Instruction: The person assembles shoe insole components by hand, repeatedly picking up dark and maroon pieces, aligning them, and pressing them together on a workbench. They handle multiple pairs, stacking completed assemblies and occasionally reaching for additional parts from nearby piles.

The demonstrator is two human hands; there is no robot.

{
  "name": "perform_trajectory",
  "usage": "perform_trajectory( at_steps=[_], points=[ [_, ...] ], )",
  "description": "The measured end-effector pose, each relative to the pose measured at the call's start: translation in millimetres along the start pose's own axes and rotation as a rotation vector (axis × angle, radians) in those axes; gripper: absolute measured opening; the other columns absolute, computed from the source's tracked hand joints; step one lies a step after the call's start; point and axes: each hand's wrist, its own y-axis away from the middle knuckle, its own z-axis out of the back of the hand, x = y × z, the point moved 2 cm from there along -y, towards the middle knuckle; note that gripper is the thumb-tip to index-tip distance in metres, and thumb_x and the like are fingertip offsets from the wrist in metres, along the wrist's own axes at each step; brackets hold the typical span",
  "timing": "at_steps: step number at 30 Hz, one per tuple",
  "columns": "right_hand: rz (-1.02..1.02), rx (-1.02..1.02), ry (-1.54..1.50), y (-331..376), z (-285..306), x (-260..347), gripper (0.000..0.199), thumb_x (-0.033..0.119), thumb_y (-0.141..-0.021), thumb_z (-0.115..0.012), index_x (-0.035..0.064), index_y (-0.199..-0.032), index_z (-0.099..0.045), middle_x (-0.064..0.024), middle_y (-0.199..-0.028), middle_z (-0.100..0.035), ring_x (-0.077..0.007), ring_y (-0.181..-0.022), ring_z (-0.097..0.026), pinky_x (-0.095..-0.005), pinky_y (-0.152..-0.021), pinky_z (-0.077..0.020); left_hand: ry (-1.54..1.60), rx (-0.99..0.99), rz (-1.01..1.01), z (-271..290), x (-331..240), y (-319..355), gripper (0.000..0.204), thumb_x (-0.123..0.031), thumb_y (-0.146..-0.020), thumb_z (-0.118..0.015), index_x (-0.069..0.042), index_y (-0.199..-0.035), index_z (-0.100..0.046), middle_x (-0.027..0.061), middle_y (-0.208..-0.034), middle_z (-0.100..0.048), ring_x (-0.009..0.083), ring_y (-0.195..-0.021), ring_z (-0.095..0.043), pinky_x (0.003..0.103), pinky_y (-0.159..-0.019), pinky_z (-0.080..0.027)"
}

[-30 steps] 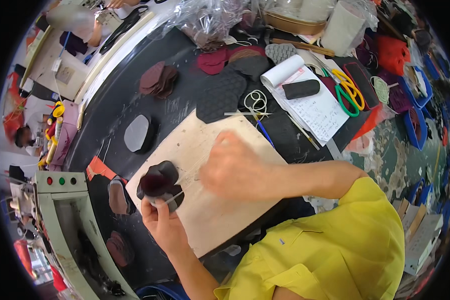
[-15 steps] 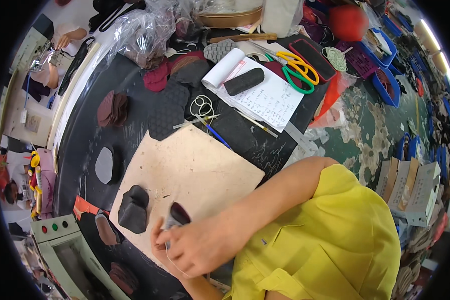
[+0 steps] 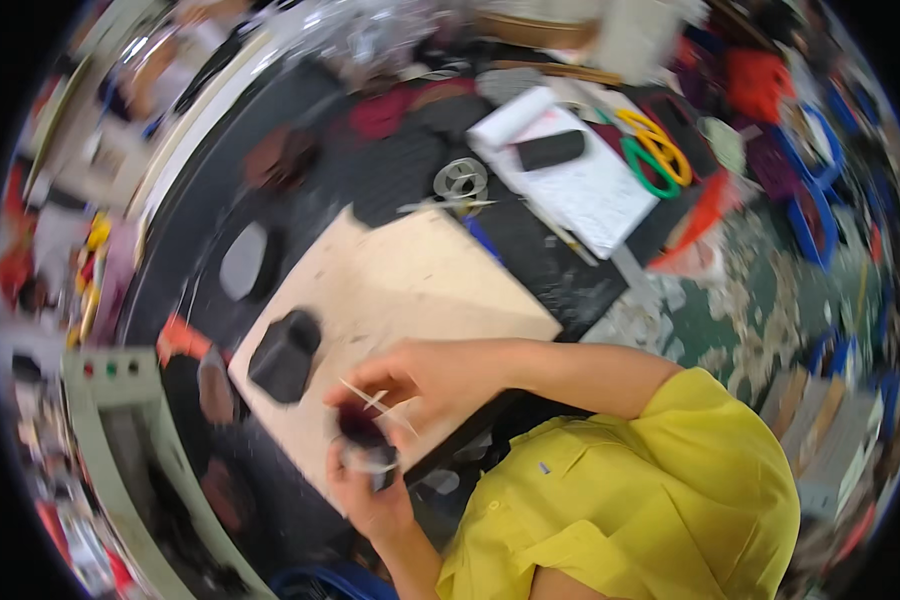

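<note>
Cluttered black workbench, pale wooden board at centre.
A small dark leather piece is gripped at the board's near edge by the left hand; thin pale strips are pinched by the right hand.

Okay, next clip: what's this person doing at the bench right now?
A person in a yellow shirt works over a pale board on a dark, cluttered bench. The left hand holds a small dark piece with something pale wrapped on it. The right hand pinches a thin pale strip just above that piece. A dark moulded piece lies alone on the board to the left. Yellow and green scissors and a notepad lie beyond, untouched.
</note>
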Motion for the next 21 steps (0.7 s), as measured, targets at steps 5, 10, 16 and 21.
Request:
perform_trajectory(
  at_steps=[5, 10, 16, 21],
  points=[
    [0.505, 0.465, 1.131, 0, -68, 17, 0.032, 0.018, -0.069, -0.076, 0.0067, -0.096, -0.065, -0.0058, -0.093, -0.063, -0.0265, -0.094, -0.06, -0.0386, -0.086, -0.0469, -0.954, 0.108, -0.317, 17, -19, 26, 0.023, -0.012, -0.081, -0.069, 0.0, -0.099, -0.068, 0.0128, -0.091, -0.072, 0.0201, -0.082, -0.068, 0.032, -0.08, -0.053],
    [0.524, 0.114, 0.913, -12, -83, 6, 0.023, -0.01, -0.07, -0.067, 0.0017, -0.09, -0.065, -0.0125, -0.087, -0.065, -0.0323, -0.086, -0.063, -0.0414, -0.078, -0.0504, -0.368, -0.168, -0.016, 99, -61, 72, 0.038, -0.008, -0.088, -0.058, -0.001, -0.125, -0.054, 0.0028, -0.109, -0.061, 0.0112, -0.095, -0.06, 0.028, -0.082, -0.05],
    [0.345, 0.479, 0.969, -8, -119, -32, 0.019, -0.007, -0.073, -0.071, -0.0018, -0.091, -0.066, -0.0162, -0.085, -0.064, -0.0339, -0.081, -0.062, -0.0398, -0.073, -0.0491, -0.29, -0.264, 0.253, 181, -19, 212, 0.041, -0.006, -0.084, -0.063, -0.005, -0.124, -0.066, 0.0052, -0.114, -0.066, 0.0115, -0.091, -0.063, 0.028, -0.076, -0.055],
    [0.302, 0.665, 1.05, -1, -127, -51, 0.021, -0.001, -0.072, -0.075, 0.0017, -0.091, -0.068, -0.0145, -0.081, -0.065, -0.0336, -0.079, -0.062, -0.0423, -0.071, -0.049, -0.382, -0.657, 0.09, 265, -79, 260, 0.033, -0.014, -0.083, -0.068, -0.006, -0.114, -0.07, 0.0055, -0.107, -0.069, 0.015, -0.09, -0.065, 0.03, -0.071, -0.056]
  ],
)
